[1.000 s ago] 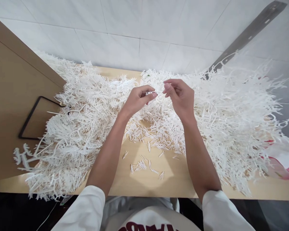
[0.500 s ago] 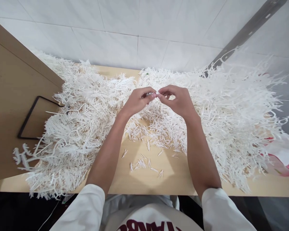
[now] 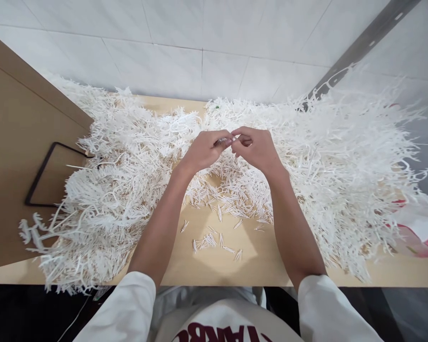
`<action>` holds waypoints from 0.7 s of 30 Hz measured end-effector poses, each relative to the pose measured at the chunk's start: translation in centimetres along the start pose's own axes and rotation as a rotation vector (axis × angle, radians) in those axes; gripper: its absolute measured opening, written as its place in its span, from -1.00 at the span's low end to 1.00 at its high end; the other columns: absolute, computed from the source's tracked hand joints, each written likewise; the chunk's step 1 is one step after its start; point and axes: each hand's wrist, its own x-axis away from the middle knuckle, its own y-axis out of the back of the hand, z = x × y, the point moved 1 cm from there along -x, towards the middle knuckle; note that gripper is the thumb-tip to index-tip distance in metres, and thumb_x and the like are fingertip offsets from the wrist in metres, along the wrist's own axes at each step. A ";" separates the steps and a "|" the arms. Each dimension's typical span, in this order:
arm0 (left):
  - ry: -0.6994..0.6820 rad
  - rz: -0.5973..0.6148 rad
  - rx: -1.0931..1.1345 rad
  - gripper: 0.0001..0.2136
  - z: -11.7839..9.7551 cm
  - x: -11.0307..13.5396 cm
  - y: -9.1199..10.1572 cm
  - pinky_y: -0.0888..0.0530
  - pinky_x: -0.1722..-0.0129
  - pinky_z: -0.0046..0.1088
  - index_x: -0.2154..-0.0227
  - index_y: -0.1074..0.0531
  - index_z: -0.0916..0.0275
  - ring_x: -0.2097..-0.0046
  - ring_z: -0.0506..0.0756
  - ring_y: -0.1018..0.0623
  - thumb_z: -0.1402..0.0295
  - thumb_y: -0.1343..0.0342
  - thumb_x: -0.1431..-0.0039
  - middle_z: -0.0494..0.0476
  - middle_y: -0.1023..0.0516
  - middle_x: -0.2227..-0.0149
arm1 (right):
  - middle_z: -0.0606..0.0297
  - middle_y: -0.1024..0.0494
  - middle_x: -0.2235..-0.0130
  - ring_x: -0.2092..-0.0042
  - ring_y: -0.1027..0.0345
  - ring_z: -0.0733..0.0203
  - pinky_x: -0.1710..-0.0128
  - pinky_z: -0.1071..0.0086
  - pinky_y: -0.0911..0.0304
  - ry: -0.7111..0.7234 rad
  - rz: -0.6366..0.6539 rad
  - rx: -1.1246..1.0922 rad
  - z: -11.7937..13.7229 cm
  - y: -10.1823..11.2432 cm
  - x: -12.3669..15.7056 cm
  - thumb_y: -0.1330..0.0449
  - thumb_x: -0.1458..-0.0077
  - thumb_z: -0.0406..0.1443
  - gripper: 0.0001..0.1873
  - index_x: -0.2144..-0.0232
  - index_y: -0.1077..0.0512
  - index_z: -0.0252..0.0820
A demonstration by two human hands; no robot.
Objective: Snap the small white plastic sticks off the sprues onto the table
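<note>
My left hand (image 3: 211,146) and my right hand (image 3: 254,147) meet fingertip to fingertip above the middle of the table. Thumb and fingers of the left are closed on a small white plastic piece, mostly covered by the fingers. The right pinches at the same spot, its fingertips touching the left's; what lies between them is too small to make out. Below and behind both hands spreads a heap of short white plastic sprigs (image 3: 248,183). A few loose sprigs (image 3: 209,241) lie on the wood between my forearms.
Big piles of white branching plastic stems stand at the left (image 3: 103,209) and the right (image 3: 353,175). A brown panel (image 3: 17,142) with a black metal handle (image 3: 39,175) borders the left. A red and white plastic bag (image 3: 419,232) lies far right. Behind is a tiled wall (image 3: 171,61).
My right hand has shifted slightly left, and its fingers have drawn in closer to the left fingertips. The left hand has hardly moved.
</note>
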 end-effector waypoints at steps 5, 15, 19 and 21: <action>0.020 0.010 0.090 -0.84 0.1 0.1 0.4 -0.25 0.45 -0.47 0.37 -0.51 0.19 0.50 -0.06 -0.31 0.29 -0.05 -0.18 -0.03 -0.41 0.55 | 0.41 -0.44 0.58 0.53 -0.30 0.35 0.50 0.40 -0.18 -0.034 0.037 -0.087 0.3 0.3 0.0 -0.14 0.04 -0.30 -0.91 0.49 -0.45 -0.17; -0.034 -0.058 0.396 -0.82 -0.1 -0.1 0.1 -0.32 0.45 -0.47 0.41 -0.44 0.19 0.47 -0.06 -0.37 0.21 -0.07 -0.20 0.01 -0.40 0.48 | 0.42 -0.40 0.53 0.57 -0.30 0.40 0.56 0.39 -0.26 -0.081 -0.271 -0.507 0.2 -1.4 -0.7 -0.10 -0.04 -0.31 -0.89 0.52 -0.29 -0.10; -0.100 -0.055 0.456 -0.80 -0.4 -0.2 0.2 -0.31 0.46 -0.49 0.45 -0.42 0.22 0.50 -0.08 -0.33 0.21 -0.09 -0.19 -0.02 -0.35 0.53 | 0.46 -0.35 0.53 0.60 -0.23 0.48 0.61 0.48 -0.22 -0.148 -0.360 -0.706 0.9 -2.0 -0.7 -0.15 -0.06 -0.26 -0.81 0.57 -0.29 -0.12; -0.123 -0.046 0.474 -0.78 -0.3 -0.3 0.2 -0.30 0.47 -0.50 0.46 -0.42 0.23 0.51 -0.09 -0.31 0.19 -0.09 -0.19 -0.02 -0.35 0.53 | 0.48 -0.34 0.54 0.59 -0.23 0.50 0.60 0.51 -0.21 -0.179 -0.385 -0.787 1.3 -2.3 -0.6 -0.19 -0.03 -0.27 -0.79 0.59 -0.31 -0.13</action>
